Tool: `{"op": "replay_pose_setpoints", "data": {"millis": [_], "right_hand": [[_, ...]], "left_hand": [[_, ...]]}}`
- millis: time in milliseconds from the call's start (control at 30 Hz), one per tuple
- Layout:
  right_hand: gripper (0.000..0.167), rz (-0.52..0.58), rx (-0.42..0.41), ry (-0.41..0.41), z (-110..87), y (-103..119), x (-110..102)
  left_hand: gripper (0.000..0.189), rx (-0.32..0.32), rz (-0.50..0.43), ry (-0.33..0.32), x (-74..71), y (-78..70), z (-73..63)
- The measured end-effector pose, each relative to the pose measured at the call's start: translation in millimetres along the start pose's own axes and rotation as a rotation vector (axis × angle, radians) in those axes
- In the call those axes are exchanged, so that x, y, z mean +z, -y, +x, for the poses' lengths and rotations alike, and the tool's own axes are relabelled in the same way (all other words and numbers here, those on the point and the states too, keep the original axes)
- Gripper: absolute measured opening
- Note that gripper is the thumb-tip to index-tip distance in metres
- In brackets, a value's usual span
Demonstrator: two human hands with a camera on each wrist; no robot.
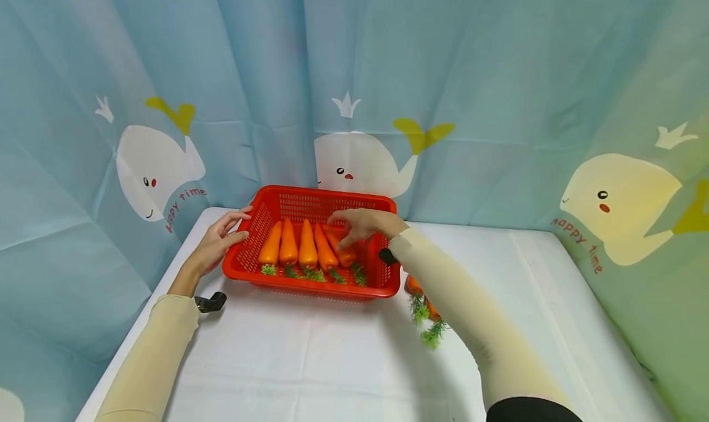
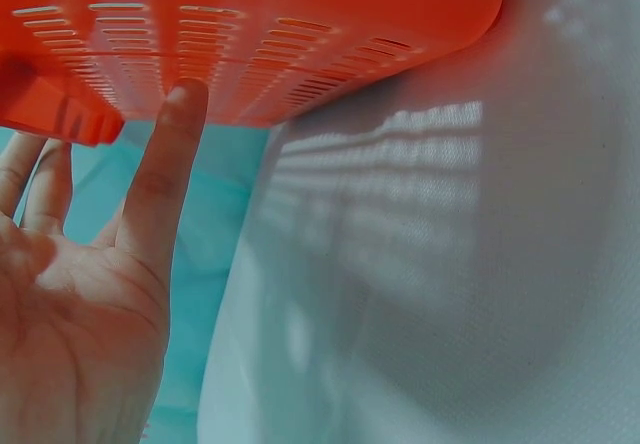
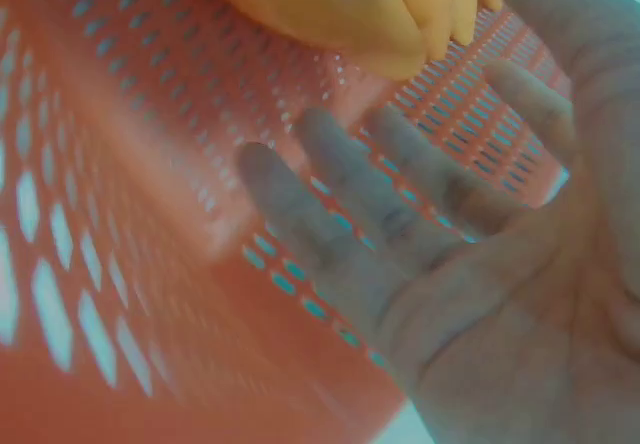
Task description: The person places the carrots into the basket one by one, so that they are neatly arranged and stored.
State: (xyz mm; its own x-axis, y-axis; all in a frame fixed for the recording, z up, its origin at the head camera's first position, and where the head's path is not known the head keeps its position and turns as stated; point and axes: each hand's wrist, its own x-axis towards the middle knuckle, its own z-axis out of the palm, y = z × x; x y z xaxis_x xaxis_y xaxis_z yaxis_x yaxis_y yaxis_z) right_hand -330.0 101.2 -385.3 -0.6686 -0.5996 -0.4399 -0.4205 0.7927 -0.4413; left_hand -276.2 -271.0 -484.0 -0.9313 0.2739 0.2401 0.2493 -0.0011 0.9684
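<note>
A red plastic basket (image 1: 310, 291) stands on the white table. Several orange carrots (image 1: 307, 246) with green tops lie in a row inside it, their tips toward the back wall. My left hand (image 1: 213, 245) is at the basket's left end, fingers extended against the rim; in the left wrist view a straight finger (image 2: 175, 154) reaches the slotted wall. Inside the basket, my right hand (image 1: 362, 224) hovers over the rightmost carrot (image 1: 344, 256). In the right wrist view its fingers (image 3: 330, 174) are spread and relaxed, nothing held, with the carrots beyond them.
More carrots (image 1: 433, 311) with green tops (image 1: 434, 334) lie on the table right of the basket, partly hidden by my right forearm. A light blue curtain (image 1: 487, 59) with whale prints hangs behind and on both sides of the white table (image 1: 288, 366).
</note>
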Motion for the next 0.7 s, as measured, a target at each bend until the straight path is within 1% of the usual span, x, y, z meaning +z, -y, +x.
{"op": "replay_pose_setpoints", "data": {"millis": [67, 133, 233, 300, 467, 533, 600, 700], "right_hand": [[0.074, -0.08, -0.04, -0.041, -7.1, 2, -4], [0.073, -0.134, -0.085, -0.09, -15.4, 3, -9], [0.071, -0.156, -0.153, -0.165, -28.8, 1, -13], [0.07, -0.153, -0.212, -0.232, -38.1, -3, -15], [0.068, -0.128, -0.328, -0.447, -62.5, -21, -18], [0.067, -0.119, -0.343, -0.525, -73.8, -30, -20], [0.067, -0.112, -0.346, -0.582, -85.3, -39, -21], [0.069, -0.075, -0.319, -0.623, -105.5, -51, -22]], "left_hand": [[0.034, 0.013, -0.015, 0.007, 0.1, 0.0, -0.1], [0.033, 0.018, -0.026, 0.006, 0.4, -0.1, 0.1], [0.032, 0.019, -0.025, 0.003, 0.6, -0.5, 0.1], [0.032, 0.015, -0.028, 0.002, 0.7, -0.7, -0.1], [0.031, 0.004, -0.036, 0.006, 1.2, -1.7, -1.7], [0.031, 0.0, -0.04, 0.004, 1.2, -1.8, -2.2], [0.031, 0.0, -0.037, 0.002, 1.2, -2.2, -2.3], [0.03, -0.002, -0.032, -0.002, 1.2, -2.7, -1.6]]}}
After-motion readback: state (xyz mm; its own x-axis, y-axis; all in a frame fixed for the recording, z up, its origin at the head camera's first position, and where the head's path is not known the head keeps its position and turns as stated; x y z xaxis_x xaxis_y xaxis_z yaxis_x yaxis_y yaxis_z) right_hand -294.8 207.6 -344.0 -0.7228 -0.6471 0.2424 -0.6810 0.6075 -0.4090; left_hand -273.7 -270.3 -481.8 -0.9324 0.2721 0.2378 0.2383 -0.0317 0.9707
